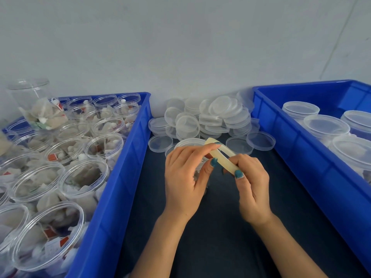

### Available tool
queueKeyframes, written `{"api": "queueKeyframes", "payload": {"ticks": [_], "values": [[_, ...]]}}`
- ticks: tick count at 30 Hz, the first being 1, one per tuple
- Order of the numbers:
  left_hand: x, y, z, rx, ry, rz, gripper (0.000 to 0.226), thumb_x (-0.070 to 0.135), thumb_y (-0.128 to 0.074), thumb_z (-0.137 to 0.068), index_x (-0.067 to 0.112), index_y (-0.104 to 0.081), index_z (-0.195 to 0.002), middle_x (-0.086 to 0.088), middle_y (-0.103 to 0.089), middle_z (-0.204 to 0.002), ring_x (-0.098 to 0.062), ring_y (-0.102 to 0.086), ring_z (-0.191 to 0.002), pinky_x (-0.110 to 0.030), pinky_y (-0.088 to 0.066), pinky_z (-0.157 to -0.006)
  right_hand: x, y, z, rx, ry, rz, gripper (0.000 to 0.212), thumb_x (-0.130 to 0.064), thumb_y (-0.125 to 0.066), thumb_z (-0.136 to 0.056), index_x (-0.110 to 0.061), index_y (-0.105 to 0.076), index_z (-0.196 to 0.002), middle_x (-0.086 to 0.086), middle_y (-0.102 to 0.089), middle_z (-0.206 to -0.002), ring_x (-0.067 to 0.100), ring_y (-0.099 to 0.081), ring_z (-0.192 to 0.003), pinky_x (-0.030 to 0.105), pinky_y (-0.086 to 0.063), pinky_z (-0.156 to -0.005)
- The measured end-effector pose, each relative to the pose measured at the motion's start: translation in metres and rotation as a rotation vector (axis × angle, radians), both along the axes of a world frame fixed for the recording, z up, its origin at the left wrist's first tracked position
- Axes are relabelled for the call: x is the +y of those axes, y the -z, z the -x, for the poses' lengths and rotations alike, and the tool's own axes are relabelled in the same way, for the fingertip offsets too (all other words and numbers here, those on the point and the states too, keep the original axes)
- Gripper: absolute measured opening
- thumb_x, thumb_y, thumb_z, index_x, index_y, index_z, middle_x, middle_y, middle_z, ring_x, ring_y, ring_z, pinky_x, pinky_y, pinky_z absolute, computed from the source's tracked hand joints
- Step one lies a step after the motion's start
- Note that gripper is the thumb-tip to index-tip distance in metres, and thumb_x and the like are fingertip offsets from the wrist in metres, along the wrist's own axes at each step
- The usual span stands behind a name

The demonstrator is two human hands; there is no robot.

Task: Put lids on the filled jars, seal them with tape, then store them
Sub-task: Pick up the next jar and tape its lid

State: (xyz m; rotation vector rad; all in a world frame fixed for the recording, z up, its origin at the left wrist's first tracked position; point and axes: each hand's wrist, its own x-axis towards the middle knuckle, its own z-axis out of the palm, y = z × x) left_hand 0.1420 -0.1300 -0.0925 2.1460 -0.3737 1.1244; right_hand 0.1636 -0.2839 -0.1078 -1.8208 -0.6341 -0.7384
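Left hand (pixel 184 177) and right hand (pixel 253 184), both in a pinch grip on the tape roll (pixel 226 164).

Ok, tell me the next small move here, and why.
Probably peel a free end off the tape roll: the right hand grips the roll, the left hand pinches at it, and a lidded jar sits just behind the hands, ready for sealing.

The mat (pixel 220 237) is plain dark navy. Left of it, a bright blue crate (pixel 120 177) holds clear jars (pixel 104 145) with beige and white filling (pixel 86 175) and red tags (pixel 52 157). Right of it stands a second blue crate (pixel 301 157). On it lie clear lids (pixel 210 117). Over it are a cream tape roll (pixel 226 163) and teal fingernails (pixel 239 174).
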Motion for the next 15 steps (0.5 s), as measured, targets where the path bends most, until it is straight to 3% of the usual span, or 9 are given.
{"api": "queueKeyframes", "payload": {"ticks": [5, 9, 15], "values": [[-0.0001, -0.0008, 0.0012, -0.005, 0.006, 0.000, 0.028, 0.036, -0.056, -0.101, 0.026, -0.067, -0.125, 0.013, -0.069, -0.113, -0.006, -0.058, -0.109, -0.031, -0.042, -0.097, 0.0026, -0.0050, 0.0019, -0.023, 0.026, -0.003, 0.059, -0.057, -0.033, -0.102, -0.014, -0.061, -0.075, -0.003, -0.051, -0.064, 0.015, -0.047, -0.062, 0.037, -0.038, -0.062], [-0.0012, -0.0006, 0.0010, -0.018, 0.002, -0.020, 0.027, 0.037, -0.055, -0.101, 0.029, -0.066, -0.125, 0.014, -0.068, -0.109, -0.004, -0.057, -0.108, -0.029, -0.042, -0.097, 0.0021, -0.0062, 0.0017, -0.005, 0.073, -0.001, 0.038, -0.042, -0.051, -0.096, -0.015, -0.059, -0.071, -0.003, -0.049, -0.062, 0.017, -0.046, -0.061, 0.038, -0.036, -0.061], [-0.0011, 0.0007, 0.0017, -0.036, -0.005, 0.005, 0.029, 0.027, -0.060, -0.098, 0.030, -0.062, -0.127, 0.010, -0.069, -0.113, -0.011, -0.060, -0.109, -0.039, -0.047, -0.095, 0.0027, -0.0044, 0.0037, 0.008, 0.007, 0.027, 0.032, -0.032, -0.040, -0.096, -0.014, -0.063, -0.083, -0.003, -0.053, -0.070, 0.017, -0.049, -0.068, 0.038, -0.039, -0.067]]}}
